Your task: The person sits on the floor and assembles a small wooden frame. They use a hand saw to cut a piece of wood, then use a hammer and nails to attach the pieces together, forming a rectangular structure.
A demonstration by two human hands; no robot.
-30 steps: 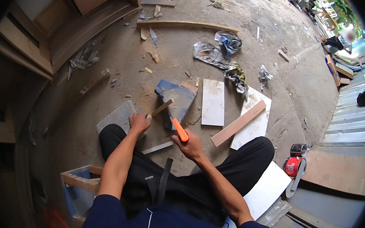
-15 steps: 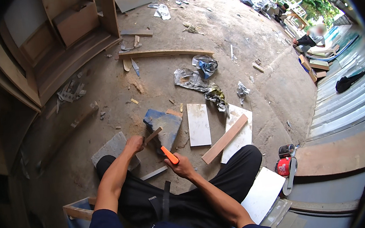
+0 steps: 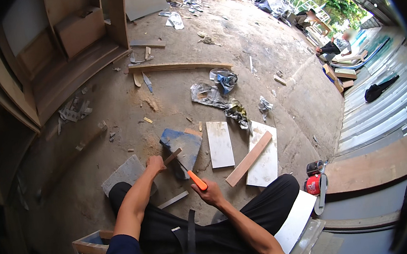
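Your right hand [image 3: 211, 193] has drawn slightly back and to the right, away from the strip [image 3: 173, 156], so more of the thin blade [image 3: 182, 165] shows; your left hand [image 3: 155, 165] has kept its place at the strip's near left end. Both hands are closed: the right around the orange handle [image 3: 197, 180], the left around the strip. The strip crosses the left edge of the block [image 3: 189, 146], slanting away from you and rightward, its free end over the block's top; whether it rests flat or sits a little above cannot be told from this angle. From the handle, the blade runs up and left to meet the strip; its teeth, and any cut, are too small to make out. The stroke looks like sawing, so press the strip firmly onto the block's left edge to stop it rolling or chattering. Mind your left hand, which is near the blade's line. Keep the blade square to the wood, draw long and even, and ease off as the cut thins. Past the block's right edge lies a pale board [image 3: 220, 145]; beyond its left edge lies a grey slab [image 3: 123, 174], both apart from the blade.
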